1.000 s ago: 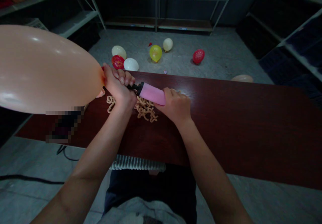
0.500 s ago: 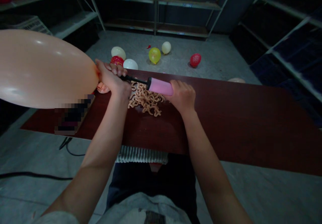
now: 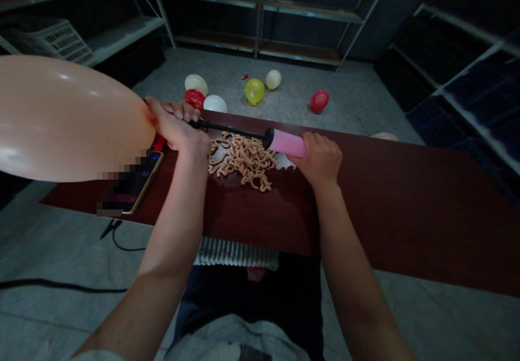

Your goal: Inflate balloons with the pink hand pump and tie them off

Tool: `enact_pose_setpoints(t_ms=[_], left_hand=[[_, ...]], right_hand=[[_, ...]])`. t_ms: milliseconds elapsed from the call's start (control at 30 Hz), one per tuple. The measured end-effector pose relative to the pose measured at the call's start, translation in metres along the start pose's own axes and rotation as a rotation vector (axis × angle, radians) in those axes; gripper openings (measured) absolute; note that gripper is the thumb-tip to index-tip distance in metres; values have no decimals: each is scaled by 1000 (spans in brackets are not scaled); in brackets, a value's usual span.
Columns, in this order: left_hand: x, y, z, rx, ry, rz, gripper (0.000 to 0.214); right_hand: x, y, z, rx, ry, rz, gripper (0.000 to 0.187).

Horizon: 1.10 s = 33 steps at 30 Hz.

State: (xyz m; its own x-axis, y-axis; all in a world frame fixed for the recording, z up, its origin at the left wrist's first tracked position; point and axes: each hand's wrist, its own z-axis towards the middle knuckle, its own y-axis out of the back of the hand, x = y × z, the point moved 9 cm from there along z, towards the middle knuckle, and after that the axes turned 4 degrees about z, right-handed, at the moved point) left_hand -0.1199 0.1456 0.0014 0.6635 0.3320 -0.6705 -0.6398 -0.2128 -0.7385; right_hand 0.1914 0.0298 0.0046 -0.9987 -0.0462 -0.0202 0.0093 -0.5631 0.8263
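A large peach balloon [image 3: 73, 117], blown up, fills the left side with its neck at my left hand [image 3: 176, 123]. That hand is closed around the balloon's neck and the dark front end of a hand balloon pump, whose nozzle is hidden. The pump's pink barrel [image 3: 287, 143] is gripped by my right hand [image 3: 323, 158], fingers wrapped round its far end. A long black rod [image 3: 235, 130] shows between the two hands. Under the pump, a pile of tan curly strips [image 3: 249, 158] lies on the dark red table [image 3: 385, 204].
A phone [image 3: 138, 182], partly blurred out, lies on the table below the balloon. On the floor beyond are a yellow balloon [image 3: 254, 91], a red balloon [image 3: 319, 101] and several others. Metal shelves [image 3: 300, 6] stand behind. A black cable [image 3: 60, 284] runs along the floor at left.
My right hand has drawn the pink barrel to the right, away from my left hand, and more of the black rod shows. The view has shifted slightly.
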Motion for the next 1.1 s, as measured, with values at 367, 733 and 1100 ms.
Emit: enact_pose_setpoints(t_ms=[367,733,1100], left_hand=[[14,-50,-66,2,-129,-77,58],[20,-44,-48,189,-158,235,57],[12,-33,-23,179,-121,41,60]], right_hand=[[47,5,-1,128,45,92,41],[54,6,-1,139,60,159,39],[41,4,4,40,81,141,36]])
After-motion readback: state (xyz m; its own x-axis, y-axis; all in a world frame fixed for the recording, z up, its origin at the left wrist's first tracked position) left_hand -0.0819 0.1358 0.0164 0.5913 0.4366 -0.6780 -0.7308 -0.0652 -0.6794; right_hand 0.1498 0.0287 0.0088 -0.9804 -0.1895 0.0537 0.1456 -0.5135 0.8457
